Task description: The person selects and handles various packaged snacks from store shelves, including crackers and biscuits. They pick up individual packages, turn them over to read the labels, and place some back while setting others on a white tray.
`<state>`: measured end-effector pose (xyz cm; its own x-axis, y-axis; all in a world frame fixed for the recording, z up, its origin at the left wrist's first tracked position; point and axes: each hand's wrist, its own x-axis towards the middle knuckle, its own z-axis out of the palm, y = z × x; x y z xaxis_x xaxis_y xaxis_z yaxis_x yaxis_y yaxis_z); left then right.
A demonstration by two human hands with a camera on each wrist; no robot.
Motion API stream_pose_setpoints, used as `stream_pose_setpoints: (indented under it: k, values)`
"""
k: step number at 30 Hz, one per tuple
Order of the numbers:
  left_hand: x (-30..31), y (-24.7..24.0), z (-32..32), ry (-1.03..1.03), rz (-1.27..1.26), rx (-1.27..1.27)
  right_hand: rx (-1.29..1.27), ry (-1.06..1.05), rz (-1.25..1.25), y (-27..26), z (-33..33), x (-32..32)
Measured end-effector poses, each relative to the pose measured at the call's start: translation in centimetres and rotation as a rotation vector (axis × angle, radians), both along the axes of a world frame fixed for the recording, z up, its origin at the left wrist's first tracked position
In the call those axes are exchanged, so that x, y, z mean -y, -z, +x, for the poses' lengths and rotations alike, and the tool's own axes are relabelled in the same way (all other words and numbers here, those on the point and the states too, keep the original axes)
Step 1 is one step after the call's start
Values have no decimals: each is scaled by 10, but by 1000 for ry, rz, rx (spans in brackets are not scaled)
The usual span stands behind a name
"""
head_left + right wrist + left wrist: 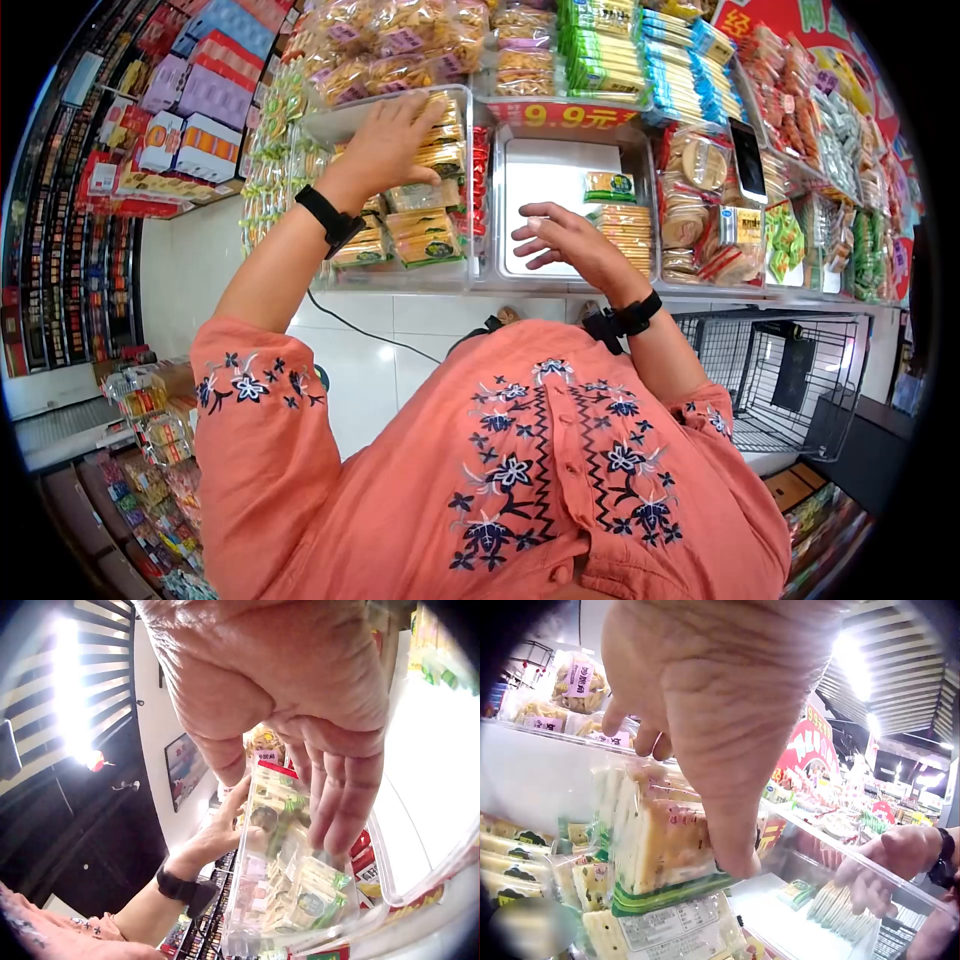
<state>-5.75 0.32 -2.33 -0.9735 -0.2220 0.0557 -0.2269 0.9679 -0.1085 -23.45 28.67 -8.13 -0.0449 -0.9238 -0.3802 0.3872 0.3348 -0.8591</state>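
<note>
My left hand (385, 145) reaches into the left clear bin (410, 280), which holds several plastic-wrapped packets of crackers (425, 235). In the left wrist view its thumb presses the near side of a stack of cracker packets (664, 844), with fingers over the far side. To the right, my right hand (575, 245) hovers over the second clear bin (545, 165), fingers loosely spread and holding nothing. That bin has a white bottom; a row of cracker packets (625, 235) stands along its right side, with a single packet (608, 186) lying behind the row.
Bagged snacks (400, 35) and green packets (605, 60) fill the bins behind. A red price strip (565, 115) runs along the back edge. Round crackers (690, 185) and a black phone-like device (746, 160) are at the right. A wire cart (775, 370) stands below.
</note>
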Motion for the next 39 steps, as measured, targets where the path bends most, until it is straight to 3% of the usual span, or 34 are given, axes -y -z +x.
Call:
stream_pose_setpoints:
  k: [5,14,17,29,34,38,39]
  values:
    - [-4,-5,7,-37,57,39,-15,-39,26,1,-7,-2]
    - [-7,-6,4,-59,26,-113,11,-60,27,9,-18,-14]
    - [-17,-8,-1,-95,81,37,20,-51,24,7,-22,-20]
    - [-30,-7,9,-141,22,-44,28,-56,25,13,-40,-37]
    - [-45,-38,9,-199,197,-111,-16,-145,19,20,-50,-42]
    - [-100,-87,-2,-167,79,-221,-96,-200,58,27,-63,-53]
    - [-124,-107,-5,-218,147,-217,-114,-214,65,29,-67,-56]
